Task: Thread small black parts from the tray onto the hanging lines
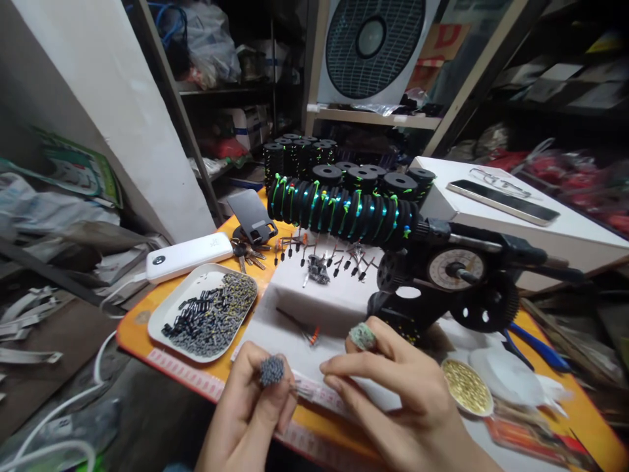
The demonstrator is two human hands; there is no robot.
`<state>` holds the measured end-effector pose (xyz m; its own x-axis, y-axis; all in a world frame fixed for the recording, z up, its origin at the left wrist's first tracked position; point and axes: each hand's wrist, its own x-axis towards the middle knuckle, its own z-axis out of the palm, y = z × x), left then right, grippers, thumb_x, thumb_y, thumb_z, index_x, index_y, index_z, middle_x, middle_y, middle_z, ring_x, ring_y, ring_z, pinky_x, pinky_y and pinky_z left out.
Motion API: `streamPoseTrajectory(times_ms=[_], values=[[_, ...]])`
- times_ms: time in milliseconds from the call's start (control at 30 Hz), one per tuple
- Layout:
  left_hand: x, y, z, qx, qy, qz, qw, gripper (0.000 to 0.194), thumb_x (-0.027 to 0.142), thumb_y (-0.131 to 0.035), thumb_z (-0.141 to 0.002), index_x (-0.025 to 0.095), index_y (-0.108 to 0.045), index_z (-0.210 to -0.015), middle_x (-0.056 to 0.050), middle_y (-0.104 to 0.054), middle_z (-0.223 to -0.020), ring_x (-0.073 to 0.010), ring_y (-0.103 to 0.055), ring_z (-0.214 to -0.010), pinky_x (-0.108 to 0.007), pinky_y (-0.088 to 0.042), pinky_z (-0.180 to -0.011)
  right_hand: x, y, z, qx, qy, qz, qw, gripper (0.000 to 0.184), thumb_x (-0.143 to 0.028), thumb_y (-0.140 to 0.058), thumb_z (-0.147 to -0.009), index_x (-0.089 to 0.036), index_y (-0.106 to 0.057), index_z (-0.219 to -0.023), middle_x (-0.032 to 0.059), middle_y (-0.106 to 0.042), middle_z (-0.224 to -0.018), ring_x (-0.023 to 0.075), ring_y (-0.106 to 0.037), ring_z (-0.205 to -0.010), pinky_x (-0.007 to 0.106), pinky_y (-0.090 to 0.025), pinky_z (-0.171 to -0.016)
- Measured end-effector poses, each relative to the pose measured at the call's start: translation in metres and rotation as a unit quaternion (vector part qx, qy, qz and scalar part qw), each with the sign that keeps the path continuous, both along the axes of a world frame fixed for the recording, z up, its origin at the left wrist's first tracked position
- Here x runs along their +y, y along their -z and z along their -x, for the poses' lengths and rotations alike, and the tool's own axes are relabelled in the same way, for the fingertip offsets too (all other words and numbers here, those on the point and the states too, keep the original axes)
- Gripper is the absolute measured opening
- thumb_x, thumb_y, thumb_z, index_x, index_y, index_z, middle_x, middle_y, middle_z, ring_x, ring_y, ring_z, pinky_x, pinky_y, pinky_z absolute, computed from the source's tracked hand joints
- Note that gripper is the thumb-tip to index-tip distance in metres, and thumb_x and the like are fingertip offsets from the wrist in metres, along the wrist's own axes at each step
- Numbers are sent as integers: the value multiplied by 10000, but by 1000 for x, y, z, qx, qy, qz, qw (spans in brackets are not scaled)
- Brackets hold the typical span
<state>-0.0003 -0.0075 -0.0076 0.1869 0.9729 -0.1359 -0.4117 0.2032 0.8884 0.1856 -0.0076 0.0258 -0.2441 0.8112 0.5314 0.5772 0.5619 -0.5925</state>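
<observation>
My left hand [250, 406] is closed round a tight bundle of small grey round-ended pieces [272, 370]. Thin pale wire-like ends stick out of it to the right. Facing it, my right hand [403, 387] has thumb and index finger brought close together; whether something tiny sits between them I cannot tell. A greenish-grey clump [362, 336] is tucked in its other, curled fingers. Beyond both hands lies a white box-like surface [289, 311] with a thin dark piece with orange bits [312, 335]. Above this stands a black winding device [457, 269] carrying a ribbed black roller [339, 210] wrapped with green line.
A white tray [160, 321] of small grey and black tubes stands left, near a white power bank [189, 255], keys [248, 252] and a phone stand [253, 216]. Right are a dish of gold beads [466, 387] and blue-handled pliers [540, 347]. Black spools [363, 177] stand behind.
</observation>
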Motion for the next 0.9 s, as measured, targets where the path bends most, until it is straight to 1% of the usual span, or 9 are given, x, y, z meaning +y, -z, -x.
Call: streamPoseTrajectory(times_ms=[67, 100, 267, 367, 467, 600, 700, 800, 900], values=[[-2, 0, 4, 0, -1, -16, 1000, 350, 474, -708, -863, 217, -532, -703, 66, -476, -602, -86, -425, -558, -237, -323, -580, -1, -3, 2, -23, -19, 6, 1000, 187, -78, -590, -891, -178, -748, -898, 41, -530, -721, 157, -529, -664, 262, -422, -544], [-2, 0, 6, -5, 6, -7, 1000, 358, 480, -711, -859, 214, -530, -699, 66, -476, -598, -83, -422, -552, -236, -323, -579, -1, -4, 3, -31, -23, 9, 999, 192, -79, -584, -899, -178, -748, -903, 44, -527, -729, 159, -527, -673, 261, -426, -547], [2, -5, 8, -64, 81, 113, 988, 391, 530, -805, -736, 218, -572, -770, 89, -455, -535, -56, -339, -461, -195, -253, -477, -2, -5, 6, -40, -31, 8, 999, 190, -84, -578, -901, -174, -745, -884, 48, -514, -725, 162, -524, -677, 262, -438, -557], [5, -8, 7, -96, 120, 154, 976, 414, 526, -827, -711, 216, -562, -785, 99, -438, -506, -44, -241, -430, -175, -223, -442, -3, -1, 5, -41, -24, -9, 999, 193, -76, -574, -900, -177, -739, -906, 47, -512, -726, 162, -512, -664, 265, -432, -551], [6, -8, 7, -126, 146, 161, 968, 393, 490, -832, -727, 205, -564, -765, 97, -439, -507, -40, -196, -430, -164, -216, -431, -2, 2, 4, -52, -23, -29, 998, 182, -84, -577, -906, -176, -733, -915, 51, -519, -738, 163, -505, -668, 265, -427, -551], [7, -8, 7, -144, 165, 155, 963, 358, 478, -815, -754, 206, -584, -785, 101, -419, -507, -40, -194, -424, -156, -217, -429, -2, 3, 4, -66, -27, -36, 997, 172, -130, -578, -926, -183, -740, -908, 52, -521, -733, 162, -496, -656, 260, -425, -543], [7, -7, 7, -142, 175, 156, 962, 362, 484, -806, -762, 202, -581, -788, 98, -419, -512, -41, -197, -429, -158, -216, -435, -2, 2, 3, -61, -22, -48, 997, 167, -160, -581, -938, -182, -743, -905, 51, -524, -729, 158, -503, -649, 252, -433, -538], [6, -4, 6, -132, 177, 162, 962, 379, 489, -817, -747, 222, -580, -875, 102, -459, -505, -38, -189, -421, -162, -216, -440, -2, 4, 3, -40, -26, -53, 997, 147, -158, -611, -923, -203, -749, -944, 37, -516, -730, 149, -503, -639, 244, -436, -534], [5, -1, 3, -104, 187, 151, 965, 393, 517, -795, -760, 233, -548, -873, 111, -425, -486, -41, -206, -418, -169, -209, -441, -2, 7, 4, -14, -36, -43, 998, 183, -128, -651, -890, -226, -753, -1005, 28, -510, -728, 152, -509, -639, 246, -438, -529]])
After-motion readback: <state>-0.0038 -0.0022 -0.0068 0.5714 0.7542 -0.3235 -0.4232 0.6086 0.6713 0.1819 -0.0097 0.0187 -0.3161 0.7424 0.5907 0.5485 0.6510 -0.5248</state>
